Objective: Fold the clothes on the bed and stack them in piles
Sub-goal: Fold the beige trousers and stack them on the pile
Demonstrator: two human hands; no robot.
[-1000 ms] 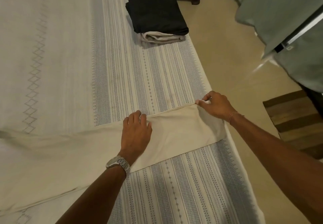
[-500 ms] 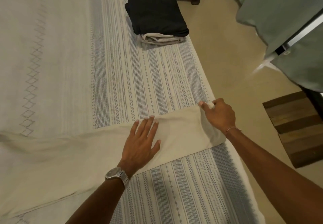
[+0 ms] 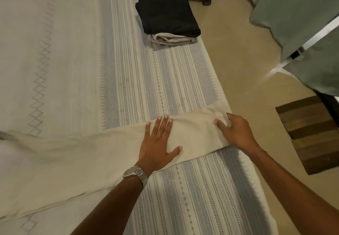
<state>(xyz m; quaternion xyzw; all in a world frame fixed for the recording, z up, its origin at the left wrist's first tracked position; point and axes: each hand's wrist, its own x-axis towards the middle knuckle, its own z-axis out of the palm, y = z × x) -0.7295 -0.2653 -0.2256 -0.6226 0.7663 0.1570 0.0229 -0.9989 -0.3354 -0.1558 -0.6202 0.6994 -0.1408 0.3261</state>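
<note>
A cream cloth garment is lying stretched across the bed, its narrow end reaching the bed's right edge. The left hand is pressing flat on it, fingers spread wide, while the right hand is resting on that end at the edge, fingers loosely bent, apparently gripping nothing. It is looking thin, light and limp, so it will likely crease and slide; the end corners seem the best hold. Farther along the right edge, a folded black garment is sitting atop a folded pale garment, well apart, nothing blocking.
</note>
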